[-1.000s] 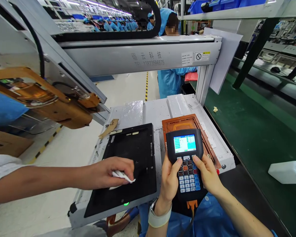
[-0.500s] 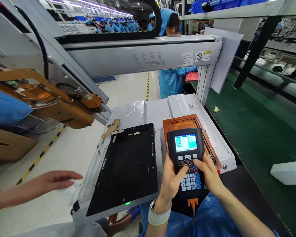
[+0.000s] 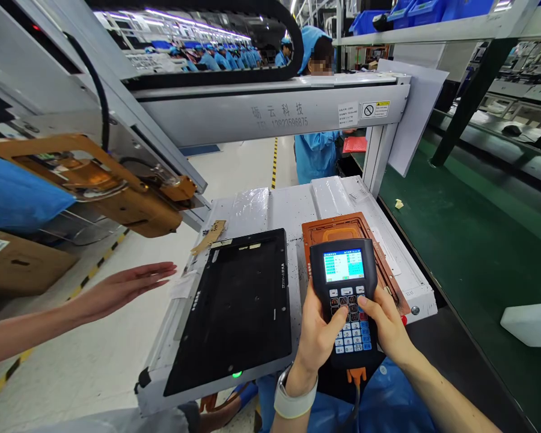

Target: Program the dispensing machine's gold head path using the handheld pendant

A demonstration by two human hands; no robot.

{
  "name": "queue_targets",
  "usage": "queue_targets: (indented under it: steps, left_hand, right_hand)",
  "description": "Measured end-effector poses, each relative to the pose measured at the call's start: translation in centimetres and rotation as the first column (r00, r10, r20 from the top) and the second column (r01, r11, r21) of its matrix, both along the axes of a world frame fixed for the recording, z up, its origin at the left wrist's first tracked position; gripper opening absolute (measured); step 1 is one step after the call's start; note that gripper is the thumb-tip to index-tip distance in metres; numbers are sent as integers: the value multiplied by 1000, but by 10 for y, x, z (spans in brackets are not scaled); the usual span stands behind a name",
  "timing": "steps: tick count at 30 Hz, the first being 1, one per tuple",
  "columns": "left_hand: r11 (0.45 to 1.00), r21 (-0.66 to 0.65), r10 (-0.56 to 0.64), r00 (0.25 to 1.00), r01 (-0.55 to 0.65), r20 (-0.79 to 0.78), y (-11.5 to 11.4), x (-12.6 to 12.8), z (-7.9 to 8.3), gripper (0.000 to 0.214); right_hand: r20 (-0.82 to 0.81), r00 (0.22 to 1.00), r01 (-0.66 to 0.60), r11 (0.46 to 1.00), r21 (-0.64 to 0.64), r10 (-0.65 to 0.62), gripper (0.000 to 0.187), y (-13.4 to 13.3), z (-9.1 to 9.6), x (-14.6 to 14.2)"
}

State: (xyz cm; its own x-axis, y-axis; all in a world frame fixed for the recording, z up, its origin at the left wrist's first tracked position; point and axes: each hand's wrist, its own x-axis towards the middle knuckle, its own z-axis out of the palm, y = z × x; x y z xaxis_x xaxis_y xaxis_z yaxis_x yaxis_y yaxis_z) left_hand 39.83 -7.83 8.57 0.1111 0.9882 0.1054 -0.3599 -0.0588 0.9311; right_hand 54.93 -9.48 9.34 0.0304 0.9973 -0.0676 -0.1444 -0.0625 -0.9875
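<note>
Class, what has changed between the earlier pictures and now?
A co-worker's hand left the black plate toward the picture's left and opened. On the handheld controller, the left hand slid its thumb down and inward; the right hand, slightly down. Both keep hold; plate and orange tray stayed put.

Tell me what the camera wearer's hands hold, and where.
Left hand and right hand grip the black rectangular handheld keypad controller by its left and right sides.

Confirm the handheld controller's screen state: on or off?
On. The screen is lit, with a blue top bar and white and cyan panels, on the controller held by the left hand and right hand.
</note>
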Motion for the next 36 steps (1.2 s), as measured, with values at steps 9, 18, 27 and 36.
queue_targets:
  steps: [9,18,27,36]
  left_hand:
    - [1000,-2,-2,1000,2,-6,0,-1,5,63]
    - [1000,4,6,999,-6,-35,-2,-1,6,61]
    - [1000,-3,11,1000,-11,-26,-2,-1,5,64]
    - [999,30,-14,1000,13,14,-4,-2,-1,59]
  right_hand:
    - [-4,1000,24,1000,-17,-24,35,-4,-5,2]
    - [-80,997,-3,1000,28,5,29,-5,-6,3]
    - [-80,997,-4,999,49,8,27,-7,-5,2]
    - [-74,997,-14,998,54,18,33,-6,-8,3]
